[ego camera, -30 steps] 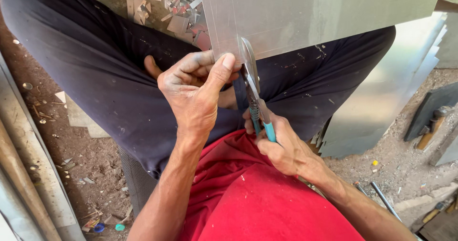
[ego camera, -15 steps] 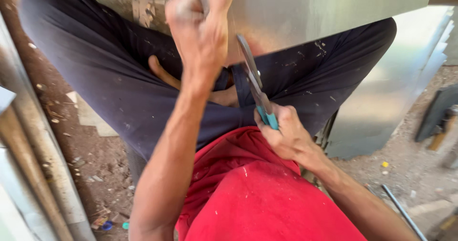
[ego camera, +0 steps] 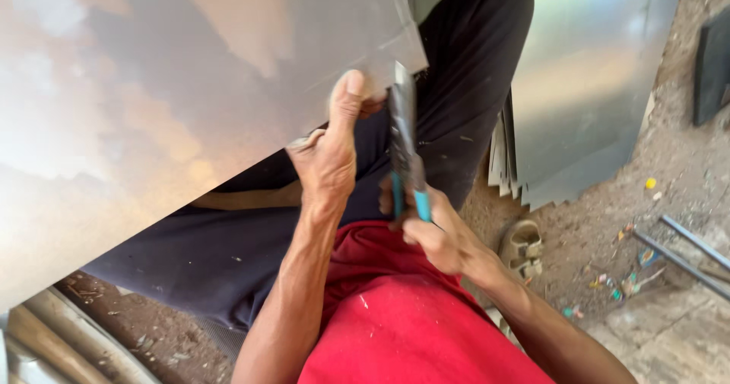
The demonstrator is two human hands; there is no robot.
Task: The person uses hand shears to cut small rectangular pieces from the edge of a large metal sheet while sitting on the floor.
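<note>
Large grey metal sheet (ego camera: pixel 152 87) fills the area above and to the left of both hands; its lower edge runs diagonally down-left from the corner just above the left hand.

Second stack of grey sheets (ego camera: pixel 585 87) leans well to the right of the right hand, lower edges fanned out.

Person seated, dark trousers (ego camera: pixel 228 262) under the hands, red shirt (ego camera: pixel 403 323) below them.

Dirt floor (ego camera: pixel 601 224) to the right of the right hand, with two metal rods (ego camera: pixel 684 251) lying on it and small coloured scraps near them. A sandal (ego camera: pixel 522 243) lies just right of the right hand.

Left hand (ego camera: pixel 331 156): closed on the edge of the large sheet near its corner, thumb pressed flat on the upper face, fingers hidden under the sheet.

Right hand (ego camera: pixel 433 232): wrapped around the teal handles of the tin snips (ego camera: pixel 404 156). Blades point up, touching the sheet edge just right of the left thumb. Cannot tell how far apart the blades stand.
</note>
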